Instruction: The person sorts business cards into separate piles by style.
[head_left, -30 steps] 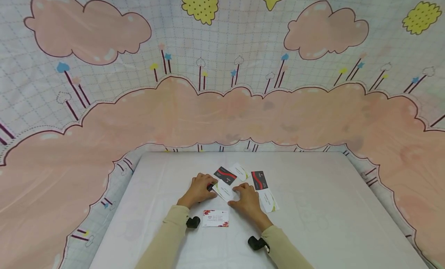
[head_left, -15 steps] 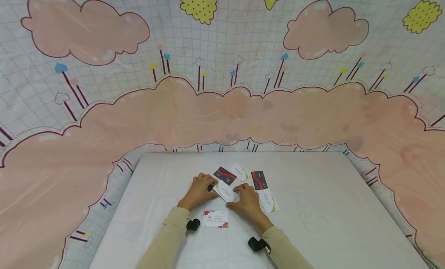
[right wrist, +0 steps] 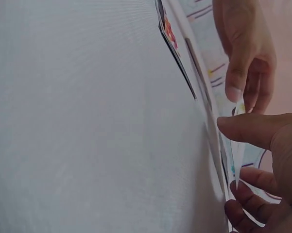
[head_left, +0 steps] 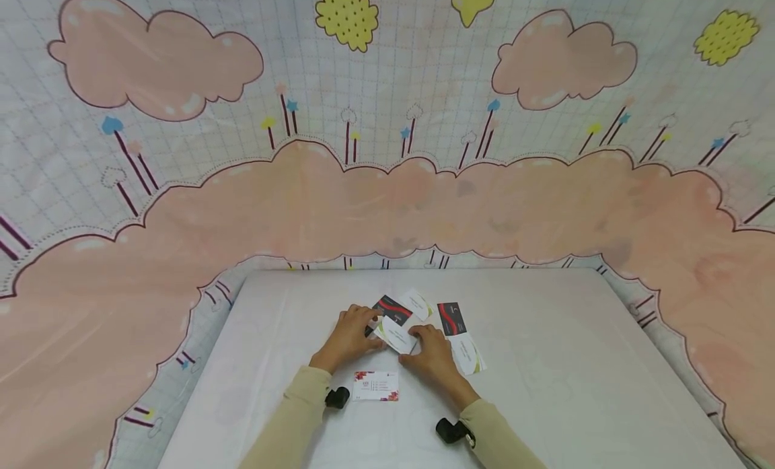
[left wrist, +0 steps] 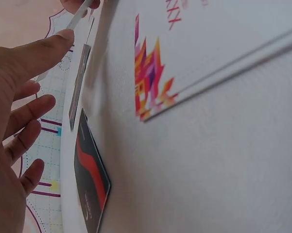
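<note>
A white business card with a green corner [head_left: 396, 336] is held between both hands, a little above the table. My left hand [head_left: 350, 336] pinches its left end; in the left wrist view, the thumb [left wrist: 53, 48] lies against the card's thin edge. At the other end, my right hand [head_left: 432, 358] pinches the card, its thumb [right wrist: 248, 128] on one face and fingers on the other. Just behind the held card lies a black business card with a red stripe [head_left: 393, 310], partly covered. Nearer me, a white card with red floral corners [head_left: 376, 386] lies flat.
Another white-green card [head_left: 418, 305] lies at the back. To the right, a second black-red card [head_left: 451, 319] sits above more white-green cards [head_left: 466, 354]. All rest on a white-covered table [head_left: 575, 375]. A patterned cloth [head_left: 387, 206] hangs behind and around it.
The held card and both hands have shifted slightly to the right, and the card sits at a slightly different tilt. The head view has moved a little. The other cards stay put.
</note>
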A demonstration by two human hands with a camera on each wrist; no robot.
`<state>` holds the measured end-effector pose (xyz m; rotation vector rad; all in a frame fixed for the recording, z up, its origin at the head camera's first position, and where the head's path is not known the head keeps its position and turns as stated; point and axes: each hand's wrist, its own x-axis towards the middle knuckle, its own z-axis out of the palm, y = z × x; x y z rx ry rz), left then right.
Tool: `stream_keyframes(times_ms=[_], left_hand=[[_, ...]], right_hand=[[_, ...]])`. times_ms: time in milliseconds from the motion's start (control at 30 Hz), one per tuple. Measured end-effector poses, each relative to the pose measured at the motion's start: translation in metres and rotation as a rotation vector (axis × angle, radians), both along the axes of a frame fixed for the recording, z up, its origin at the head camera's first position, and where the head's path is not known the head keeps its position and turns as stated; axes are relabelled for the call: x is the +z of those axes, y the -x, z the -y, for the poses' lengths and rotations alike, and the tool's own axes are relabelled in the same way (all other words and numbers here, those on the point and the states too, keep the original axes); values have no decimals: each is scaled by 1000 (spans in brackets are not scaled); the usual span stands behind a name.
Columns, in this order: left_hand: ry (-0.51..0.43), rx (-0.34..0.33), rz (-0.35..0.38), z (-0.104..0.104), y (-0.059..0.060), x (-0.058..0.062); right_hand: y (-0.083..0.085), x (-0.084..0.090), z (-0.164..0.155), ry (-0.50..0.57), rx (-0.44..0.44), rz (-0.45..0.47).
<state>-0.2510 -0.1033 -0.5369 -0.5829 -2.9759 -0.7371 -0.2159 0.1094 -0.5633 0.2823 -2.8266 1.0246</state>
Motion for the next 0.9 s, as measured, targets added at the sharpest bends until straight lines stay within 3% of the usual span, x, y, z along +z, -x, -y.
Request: stream_keyframes(times_ms=[167,333,533,900], left_hand=[[-16,-16,34,0,-4,0],[-65,-65,28,1,-7,1],[-58,-85,15,1,-8,4],[-75,-82,-38,1,-17,23]], right_hand=[[-2,-1,-6,35,47,-22],[-5,1,-10,43,80,-30],[-7,7,-13,69,90,-18],[-10,25,-22,119,88,-61]])
